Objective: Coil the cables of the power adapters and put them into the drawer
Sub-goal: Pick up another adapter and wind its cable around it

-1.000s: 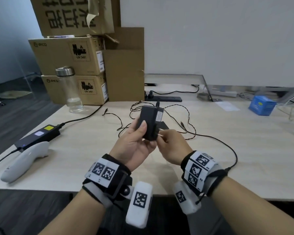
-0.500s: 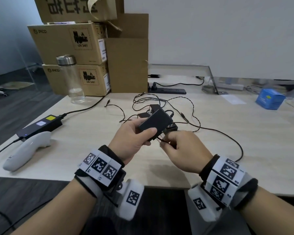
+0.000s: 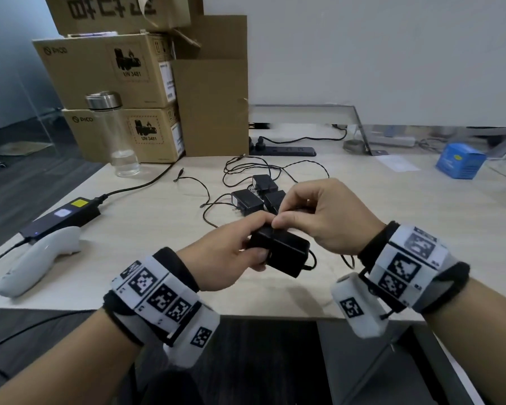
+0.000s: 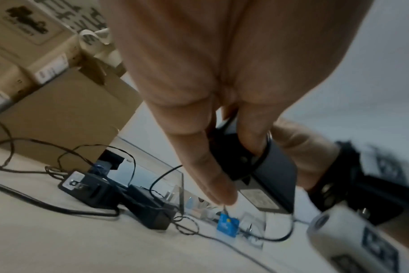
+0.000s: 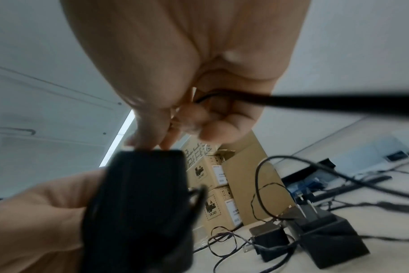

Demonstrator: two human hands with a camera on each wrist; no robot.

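My left hand (image 3: 237,255) grips a black power adapter (image 3: 281,252) above the near edge of the light wooden desk (image 3: 392,229). Its thin black cable (image 5: 327,101) runs through my right hand (image 3: 319,217), which pinches it just over the adapter's top edge. In the left wrist view the adapter (image 4: 268,173) shows its label side, with cable turns crossing it under my fingers (image 4: 210,162). Three more black adapters (image 3: 257,194) lie behind my hands on the desk among tangled loose cables (image 3: 275,168). No drawer shows in any view.
Stacked cardboard boxes (image 3: 123,92) and a clear bottle (image 3: 114,135) stand at the back left. A larger power brick (image 3: 62,217) and a white controller (image 3: 38,258) lie at the left. A black power strip (image 3: 284,150) sits behind, a blue box (image 3: 459,160) at the right.
Both hands have come down and nearer to me with the adapter. The adapter has turned from upright to lying flat. My right hand has moved from beside it to above it, still holding the cable.
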